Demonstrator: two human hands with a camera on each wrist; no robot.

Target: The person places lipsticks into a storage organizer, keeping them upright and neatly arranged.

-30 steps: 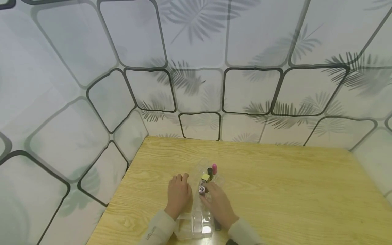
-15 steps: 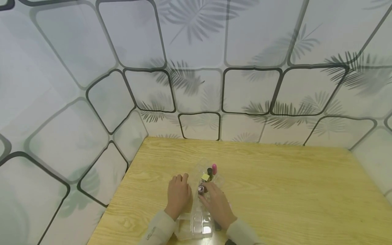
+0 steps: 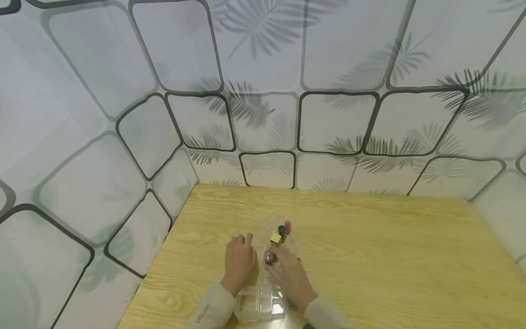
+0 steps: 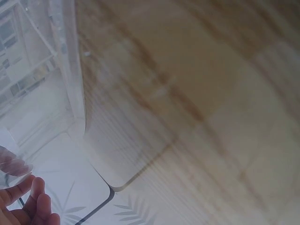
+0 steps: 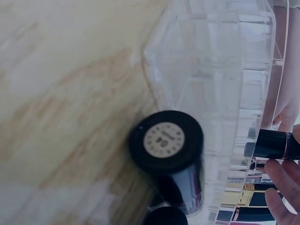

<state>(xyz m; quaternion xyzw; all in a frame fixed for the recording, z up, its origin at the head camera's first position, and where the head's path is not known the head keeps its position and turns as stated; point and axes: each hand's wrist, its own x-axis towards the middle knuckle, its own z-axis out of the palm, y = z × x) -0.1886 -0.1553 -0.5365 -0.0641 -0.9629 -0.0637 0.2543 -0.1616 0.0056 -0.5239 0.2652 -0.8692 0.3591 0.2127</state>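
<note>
A clear plastic cosmetics organizer (image 3: 269, 305) with compartments stands on the table. My right hand (image 3: 292, 278) is over it, pinching a dark lipstick tube (image 3: 269, 257) between thumb and fingers. The right wrist view has this same tube (image 5: 272, 144) sideways at the organizer's slots; how far its end is inside cannot be made out. Just beyond are a yellow-topped tube (image 3: 276, 238), a black tube (image 3: 281, 230) and a pink tube (image 3: 288, 226). My left hand (image 3: 240, 259) lies along the organizer's left side, fingers loosely bent, holding nothing visible.
Outside the organizer, on its right, a black cylinder with a round end label (image 5: 165, 140) lies beside another dark cap (image 5: 166, 216). The wooden table (image 3: 390, 256) meets patterned walls (image 3: 263, 137) at the back and left.
My right hand has shifted slightly left and toward me with the lipstick tube, showing more of the yellow-topped tube. My left hand has stayed put.
</note>
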